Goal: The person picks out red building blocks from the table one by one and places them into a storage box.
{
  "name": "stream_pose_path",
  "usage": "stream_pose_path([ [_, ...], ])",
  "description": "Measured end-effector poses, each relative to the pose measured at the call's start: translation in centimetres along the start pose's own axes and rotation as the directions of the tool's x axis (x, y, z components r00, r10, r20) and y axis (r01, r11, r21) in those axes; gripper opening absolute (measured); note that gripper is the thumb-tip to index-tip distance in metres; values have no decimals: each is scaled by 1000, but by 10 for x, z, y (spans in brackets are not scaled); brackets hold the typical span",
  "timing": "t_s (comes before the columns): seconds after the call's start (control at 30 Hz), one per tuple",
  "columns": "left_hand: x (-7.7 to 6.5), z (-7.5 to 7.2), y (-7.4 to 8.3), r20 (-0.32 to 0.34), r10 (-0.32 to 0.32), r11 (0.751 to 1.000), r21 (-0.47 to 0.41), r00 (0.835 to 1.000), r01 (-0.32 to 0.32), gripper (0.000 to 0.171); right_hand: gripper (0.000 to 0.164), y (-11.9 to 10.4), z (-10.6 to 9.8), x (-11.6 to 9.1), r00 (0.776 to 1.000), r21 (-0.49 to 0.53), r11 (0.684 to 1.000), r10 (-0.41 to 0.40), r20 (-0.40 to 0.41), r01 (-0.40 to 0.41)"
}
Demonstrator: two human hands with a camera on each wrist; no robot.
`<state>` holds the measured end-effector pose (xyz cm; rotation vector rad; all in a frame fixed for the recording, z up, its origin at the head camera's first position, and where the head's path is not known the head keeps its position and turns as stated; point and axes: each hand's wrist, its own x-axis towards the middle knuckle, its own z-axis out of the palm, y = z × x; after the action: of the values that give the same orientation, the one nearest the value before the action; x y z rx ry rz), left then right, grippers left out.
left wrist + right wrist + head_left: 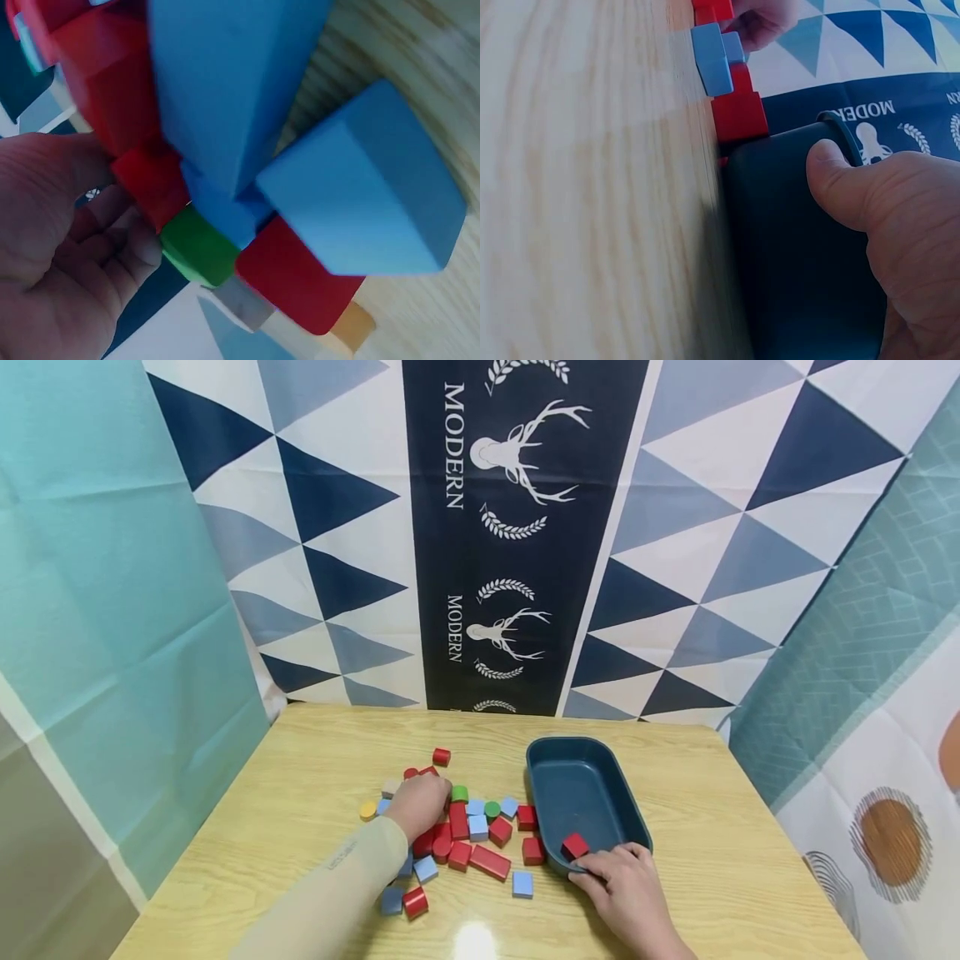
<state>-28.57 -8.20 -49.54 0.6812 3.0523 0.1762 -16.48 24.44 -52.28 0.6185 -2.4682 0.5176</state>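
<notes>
In the head view my left hand (pixel 422 803) reaches into the pile of toy blocks, its fingertips largely hidden there. The left wrist view has the thumb and bent fingers of this hand (pixel 71 240) right beside a red block (pixel 152 184) and a green block (pixel 199 246); I cannot tell whether they grip one. My right hand (pixel 626 885) grips the near end of a dark blue plastic bin (pixel 581 743). Its thumb (pixel 832 169) lies against the bin's outer wall. Inside the bin, close to the fingers, is a red cube (pixel 575 846).
Loose red, blue and green blocks spread left of the bin, including a red rectangular block (pixel 490 862) and a blue cube (pixel 522 885). A red cylinder (pixel 441 757) lies behind the pile, a yellow one (pixel 367 811) at its left. Patterned cloth hangs behind the wooden table (pixel 697 793).
</notes>
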Motion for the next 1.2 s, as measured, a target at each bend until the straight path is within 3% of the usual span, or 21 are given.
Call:
stream_pose_path([
  [0.1, -1, 1, 1, -7, -6, 1000, 15, 1000, 6, 11, 17, -1, 0, 1, 1000, 3, 1000, -2, 1, 2],
  [0.37, -1, -4, 0, 26, 1, 998, -69, 1000, 1, 11, 17, -2, -1, 1, 1000, -3, 1000, 1, 3, -1],
  [0.57, 1, -18, 5, -24, 14, 989, -149, 1000, -17, 9, 17, -3, 0, 1, 1000, 0, 1000, -5, -1, 5],
  [0.8, 14, -41, 33, -153, 89, 972, -201, 984, -119, 17, 17, -4, -2, -1, 1000, -3, 1000, 20, 10, -20],
  [0.93, 20, -43, 55, -166, 145, 955, -236, 975, -182, 21, 17, -7, -2, -3, 999, -18, 999, 27, 20, -27],
  [1.07, 25, -42, 73, -190, 222, 940, -220, 956, -262, 19, 16, -11, -2, -3, 999, -32, 999, 37, 35, -35],
  [1.2, 27, -41, 83, -198, 224, 938, -224, 954, -267, 18, 16, -17, -2, -3, 998, -42, 999, 33, 47, -31],
])
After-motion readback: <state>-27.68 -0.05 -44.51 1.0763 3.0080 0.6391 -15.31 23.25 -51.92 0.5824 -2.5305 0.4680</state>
